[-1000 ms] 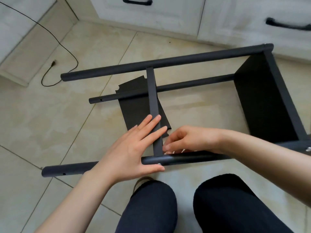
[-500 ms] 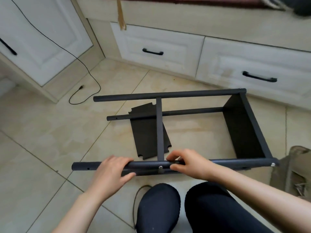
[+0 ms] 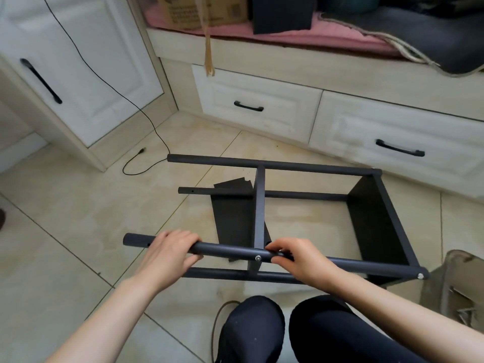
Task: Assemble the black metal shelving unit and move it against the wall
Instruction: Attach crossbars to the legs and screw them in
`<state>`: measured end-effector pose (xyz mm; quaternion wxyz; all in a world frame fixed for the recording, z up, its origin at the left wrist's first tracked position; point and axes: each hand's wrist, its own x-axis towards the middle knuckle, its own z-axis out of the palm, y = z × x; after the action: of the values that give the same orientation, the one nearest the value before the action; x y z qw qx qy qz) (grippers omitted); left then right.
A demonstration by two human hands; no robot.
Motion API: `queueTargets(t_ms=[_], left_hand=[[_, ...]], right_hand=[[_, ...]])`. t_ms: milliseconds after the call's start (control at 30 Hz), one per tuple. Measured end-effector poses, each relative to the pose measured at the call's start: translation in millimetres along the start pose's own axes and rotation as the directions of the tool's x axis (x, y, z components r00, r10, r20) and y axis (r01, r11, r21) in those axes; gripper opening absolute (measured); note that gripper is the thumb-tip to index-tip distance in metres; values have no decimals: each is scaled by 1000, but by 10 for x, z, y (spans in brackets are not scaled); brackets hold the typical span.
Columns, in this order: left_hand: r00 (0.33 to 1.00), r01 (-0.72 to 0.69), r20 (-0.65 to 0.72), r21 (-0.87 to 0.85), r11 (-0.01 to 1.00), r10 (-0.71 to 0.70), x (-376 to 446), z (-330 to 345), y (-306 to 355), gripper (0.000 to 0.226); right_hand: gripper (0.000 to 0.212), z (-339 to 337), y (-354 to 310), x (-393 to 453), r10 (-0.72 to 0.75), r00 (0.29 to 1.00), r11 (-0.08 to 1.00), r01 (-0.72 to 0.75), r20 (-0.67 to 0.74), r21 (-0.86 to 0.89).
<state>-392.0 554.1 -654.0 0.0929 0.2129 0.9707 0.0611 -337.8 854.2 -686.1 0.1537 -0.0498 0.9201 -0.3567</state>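
Frame lifted off the floor, left hand [image 3: 167, 254] and right hand [image 3: 301, 258] fingers curled round near pole [image 3: 225, 251].

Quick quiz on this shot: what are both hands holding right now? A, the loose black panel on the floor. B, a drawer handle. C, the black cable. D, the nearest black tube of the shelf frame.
D: the left hand and the right hand both curl round the nearest black tube, one on each side of the cross bar; the loose panel lies untouched on the floor.
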Motion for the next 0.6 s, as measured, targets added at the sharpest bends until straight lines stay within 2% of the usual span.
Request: queueTargets(t_ms=[100, 333, 467, 600], left_hand=[[999, -38, -13, 26, 999, 39, 17, -148, 28, 13], [975, -125, -172, 112, 986, 143, 49, -562, 236, 15], [929, -181, -288, 195, 964, 233, 135, -968, 490, 24], [863, -246, -354, 327, 913, 359, 238, -1440, 862, 18]], right_hand=[[25, -57, -44, -41, -13, 999, 1000, 14, -38, 17], [25, -306, -191, -183, 0, 993, 999, 5, -117, 38], [22, -488, -326, -291, 71, 984, 997, -71, -166, 9], [13, -767, -423, -388, 87, 982, 996, -82, -167, 39]])
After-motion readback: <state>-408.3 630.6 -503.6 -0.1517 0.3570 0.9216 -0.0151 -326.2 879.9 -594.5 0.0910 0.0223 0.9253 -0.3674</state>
